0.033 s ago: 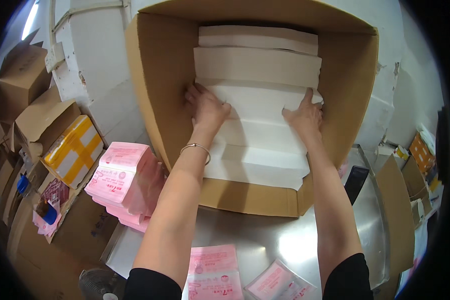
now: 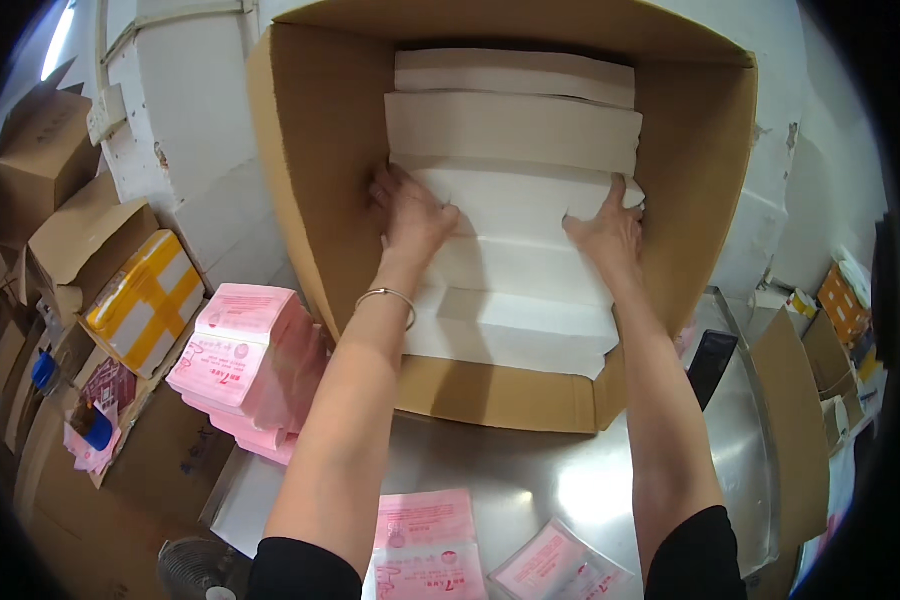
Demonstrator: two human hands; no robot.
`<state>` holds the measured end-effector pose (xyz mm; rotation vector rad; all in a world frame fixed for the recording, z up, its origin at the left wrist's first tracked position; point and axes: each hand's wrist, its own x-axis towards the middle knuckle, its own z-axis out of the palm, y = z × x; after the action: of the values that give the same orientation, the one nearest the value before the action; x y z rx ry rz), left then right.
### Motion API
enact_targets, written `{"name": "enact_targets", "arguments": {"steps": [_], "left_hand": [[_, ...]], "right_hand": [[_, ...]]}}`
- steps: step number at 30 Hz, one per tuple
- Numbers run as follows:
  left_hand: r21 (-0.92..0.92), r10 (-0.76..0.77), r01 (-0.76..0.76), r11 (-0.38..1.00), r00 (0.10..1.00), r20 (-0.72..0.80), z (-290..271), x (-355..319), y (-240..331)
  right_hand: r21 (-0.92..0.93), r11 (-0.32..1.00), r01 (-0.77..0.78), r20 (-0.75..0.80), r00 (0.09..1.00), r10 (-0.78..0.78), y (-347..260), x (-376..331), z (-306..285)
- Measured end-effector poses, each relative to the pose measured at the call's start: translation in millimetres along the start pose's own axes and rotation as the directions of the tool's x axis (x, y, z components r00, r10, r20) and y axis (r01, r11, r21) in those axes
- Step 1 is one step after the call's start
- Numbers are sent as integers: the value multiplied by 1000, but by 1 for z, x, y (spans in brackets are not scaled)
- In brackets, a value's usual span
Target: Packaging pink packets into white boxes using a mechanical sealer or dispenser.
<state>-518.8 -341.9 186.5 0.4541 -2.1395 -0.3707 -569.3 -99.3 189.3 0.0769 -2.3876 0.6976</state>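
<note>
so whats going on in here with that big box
A person reaches both hands into a large open cardboard box standing on a steel table. The left hand and right hand press on a row of white flat packs stacked inside. A pile of pink packets sits left of the box, and more pink packets lie on the table by the forearms.

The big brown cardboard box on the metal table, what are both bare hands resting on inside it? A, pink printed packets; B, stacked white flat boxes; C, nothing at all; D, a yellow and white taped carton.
B: the left hand and the right hand both press on the stacked white flat boxes inside the big brown cardboard box; the pink printed packets lie outside it.
</note>
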Motion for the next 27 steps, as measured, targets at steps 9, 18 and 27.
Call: {"name": "enact_targets", "arguments": {"steps": [9,18,27], "left_hand": [[-346,87,-24,938,982,169,-3,14,-20],[-353,95,-204,913,948,-302,-64,-54,-13],[-95,154,-188,978,946,-286,-230,-209,-17]], "right_hand": [[160,984,-72,-124,988,93,-6,-20,-4],[372,928,20,-233,970,72,-8,-63,-37],[331,905,268,-194,958,-212,28,-208,-151]]}}
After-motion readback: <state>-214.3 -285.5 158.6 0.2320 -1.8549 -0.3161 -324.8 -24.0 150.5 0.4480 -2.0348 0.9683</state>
